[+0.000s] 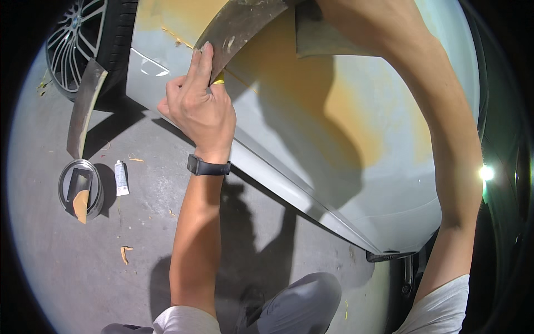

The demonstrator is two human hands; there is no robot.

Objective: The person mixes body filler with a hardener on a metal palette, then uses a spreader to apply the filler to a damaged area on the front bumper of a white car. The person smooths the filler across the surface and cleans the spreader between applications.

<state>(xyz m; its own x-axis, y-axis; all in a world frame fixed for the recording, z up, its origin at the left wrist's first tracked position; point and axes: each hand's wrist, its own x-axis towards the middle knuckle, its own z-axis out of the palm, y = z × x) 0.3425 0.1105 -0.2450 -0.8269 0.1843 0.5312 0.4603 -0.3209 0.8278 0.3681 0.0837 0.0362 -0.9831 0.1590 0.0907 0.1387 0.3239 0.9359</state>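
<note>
My left hand (201, 108) grips the lower end of a dark, flexible flat strip (239, 32), two fingers stretched along its face. The strip bends in an arc up to the top edge, over a grey car body panel (400, 206) smeared with tan filler (311, 83). A bit of yellow (219, 79) shows beside my fingers. My right arm (450, 117) curves up over the panel. The right hand (350, 14) is cut off by the top edge, and its fingers are hidden. Close by it is a dark olive-grey flat piece (317, 39) with straight edges.
A car wheel (78, 42) is at the upper left, with another dark strip (86, 111) near it. On the floor are an open tin (97, 206) with a putty-smeared spreader (80, 192) in it, a white tube (121, 178) and dried filler scraps (125, 254). A bright lamp (486, 173) shines right.
</note>
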